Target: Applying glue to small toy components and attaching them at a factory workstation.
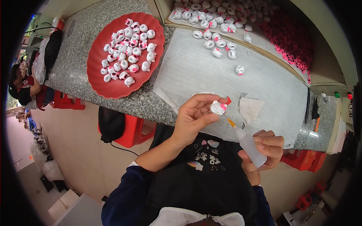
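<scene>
Between the thumb and fingers of my left hand (194, 116) is a small white cat-head figurine (217, 108) with a pink bow, held up over the near edge of the work surface. A bit of red (228, 101) shows at my left fingertips; I cannot tell what it is. My right hand (269, 148) is wrapped round a translucent squeeze bottle (250, 147). The bottle tilts up to the left, and its orange needle tip (231, 122) points at the underside of the figurine, very near or touching it.
A red scalloped plate (98, 71) of white-and-pink heads stands at the left. White paper (188, 67) covers the worktop, with a folded cloth (252, 108) on it. More heads (217, 52) and a pile of pink pieces (290, 47) lie behind. Red stools (132, 132) stand below. Another person (26, 88) is far left.
</scene>
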`<action>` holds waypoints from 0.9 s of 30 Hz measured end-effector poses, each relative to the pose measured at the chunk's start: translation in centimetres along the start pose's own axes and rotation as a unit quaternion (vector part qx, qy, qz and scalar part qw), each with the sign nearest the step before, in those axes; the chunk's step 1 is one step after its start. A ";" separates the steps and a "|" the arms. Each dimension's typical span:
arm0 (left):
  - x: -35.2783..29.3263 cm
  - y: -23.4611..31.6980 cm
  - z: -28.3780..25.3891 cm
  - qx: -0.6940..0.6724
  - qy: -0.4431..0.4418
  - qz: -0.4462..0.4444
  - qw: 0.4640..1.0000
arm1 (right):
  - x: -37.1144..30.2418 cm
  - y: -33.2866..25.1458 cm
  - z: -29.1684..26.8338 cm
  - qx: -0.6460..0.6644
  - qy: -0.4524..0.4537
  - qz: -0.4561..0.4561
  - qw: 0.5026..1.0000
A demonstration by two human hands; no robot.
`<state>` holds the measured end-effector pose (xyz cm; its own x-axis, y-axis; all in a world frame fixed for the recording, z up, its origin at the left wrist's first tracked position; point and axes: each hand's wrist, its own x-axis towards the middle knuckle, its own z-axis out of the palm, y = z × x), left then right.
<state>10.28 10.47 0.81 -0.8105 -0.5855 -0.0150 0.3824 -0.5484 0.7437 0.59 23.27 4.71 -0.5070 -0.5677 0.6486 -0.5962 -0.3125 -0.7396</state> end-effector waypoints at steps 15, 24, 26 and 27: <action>0.0 -0.1 0.2 0.011 -0.010 -0.012 1.000 | -0.2 0.1 0.1 0.006 0.006 -0.004 1.000; -0.1 -0.3 -0.3 0.180 -0.045 0.091 0.978 | -0.2 0.0 0.2 0.003 -0.007 0.003 1.000; -0.1 -0.3 -0.3 0.194 -0.042 0.094 0.976 | -0.2 0.1 0.1 0.007 -0.014 0.005 1.000; -0.1 -0.3 -0.3 0.202 -0.041 0.096 0.974 | -0.2 0.0 0.0 -0.001 -0.021 0.009 1.000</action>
<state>10.37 10.51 0.43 -0.7805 -0.5951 0.1914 0.3382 -0.1444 0.9299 0.70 23.38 4.63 -0.4910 -0.6051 0.6268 -0.5888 -0.2998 -0.7506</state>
